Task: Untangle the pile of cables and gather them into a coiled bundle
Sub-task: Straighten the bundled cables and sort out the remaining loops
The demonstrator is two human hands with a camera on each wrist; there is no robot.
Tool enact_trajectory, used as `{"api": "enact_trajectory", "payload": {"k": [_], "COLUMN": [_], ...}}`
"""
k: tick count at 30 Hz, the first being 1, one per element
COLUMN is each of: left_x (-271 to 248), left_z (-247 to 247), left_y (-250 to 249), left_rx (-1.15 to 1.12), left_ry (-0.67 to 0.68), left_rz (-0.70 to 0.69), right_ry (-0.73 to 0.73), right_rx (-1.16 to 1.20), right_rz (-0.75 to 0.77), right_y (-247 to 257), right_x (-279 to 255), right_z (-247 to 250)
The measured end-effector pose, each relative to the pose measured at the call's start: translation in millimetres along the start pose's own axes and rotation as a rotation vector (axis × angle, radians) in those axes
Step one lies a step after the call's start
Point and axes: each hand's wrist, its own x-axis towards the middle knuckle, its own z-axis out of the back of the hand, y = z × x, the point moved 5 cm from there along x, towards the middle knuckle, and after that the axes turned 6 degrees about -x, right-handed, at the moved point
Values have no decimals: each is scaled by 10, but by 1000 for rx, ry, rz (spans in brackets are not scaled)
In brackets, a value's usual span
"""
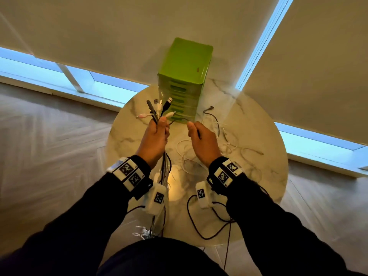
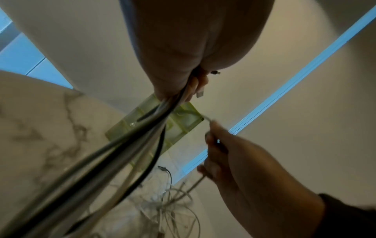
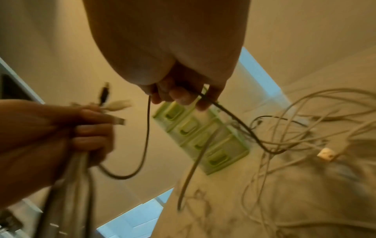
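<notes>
Round marble desk (image 1: pixel 258 176) by blinds, green drawer box (image 1: pixel 185 76) far. Left hand (image 1: pixel 155 136) clenched round cable bunch (image 1: pixel 159 110), plugs up. Right hand (image 1: pixel 203 140) pinches dark cable (image 3: pixel 146 136). Loose cables (image 1: pixel 223 144) right on desk: light, limp, snag-prone; grip near plugs.

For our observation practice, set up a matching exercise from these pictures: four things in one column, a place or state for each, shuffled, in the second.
Things:
1. left hand
2. right hand
3. green drawer unit
4. loose white cables

Places or states:
A. lying tangled on the marble table
B. standing at the table's far edge
C. gripping several cables, plugs pointing up
D. pinching one dark cable

Pairs: 1-C, 2-D, 3-B, 4-A
</notes>
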Motion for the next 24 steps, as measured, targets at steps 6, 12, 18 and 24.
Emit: {"api": "enact_trajectory", "payload": {"k": [6,12,18,24], "left_x": [-2,33,175,210], "left_z": [-122,-85,205,633], "left_y": [157,60,-279,-648], "left_rx": [-250,-321,-386,-325], "left_ry": [-5,-49,-88,-183], "left_rz": [267,137,37,-151], "right_ry": [141,432,714,555], "right_rx": [-82,-45,-339,-513], "right_rz": [276,216,15,-89], "right_y": [352,45,-640,-925], "right_x": [-214,-357,-535,-204], "right_z": [-205,-332,-381,-128]}}
